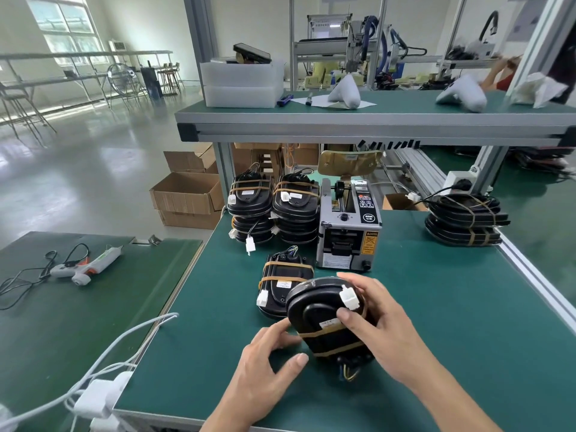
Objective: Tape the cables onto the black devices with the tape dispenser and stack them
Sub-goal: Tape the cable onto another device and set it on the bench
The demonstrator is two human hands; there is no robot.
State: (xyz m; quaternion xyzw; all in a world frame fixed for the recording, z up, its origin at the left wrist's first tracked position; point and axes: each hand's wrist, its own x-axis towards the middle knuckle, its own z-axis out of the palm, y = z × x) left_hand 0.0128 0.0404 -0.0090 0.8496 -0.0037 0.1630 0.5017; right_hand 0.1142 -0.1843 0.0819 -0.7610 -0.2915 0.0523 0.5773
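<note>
Grip: right hand (378, 319) holds taped black device (324, 316); left hand (268, 366) fingers straight, touching its edge
Handling: likely rigid, smooth; take by sides
Beyond grip: tape dispenser (347, 232)

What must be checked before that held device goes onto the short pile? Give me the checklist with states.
1. Hold on held device: right hand grips it, left hand touches its edge: ok.
2. Tape bands across it: two visible: ok.
3. White connector secured: pinned under the right thumb; taped or not, cannot tell.
4. Wires at its near end: loose, sticking out: not ok.
5. Short pile top free: ok.
6. Tape dispenser clear of the path: ok.
</note>
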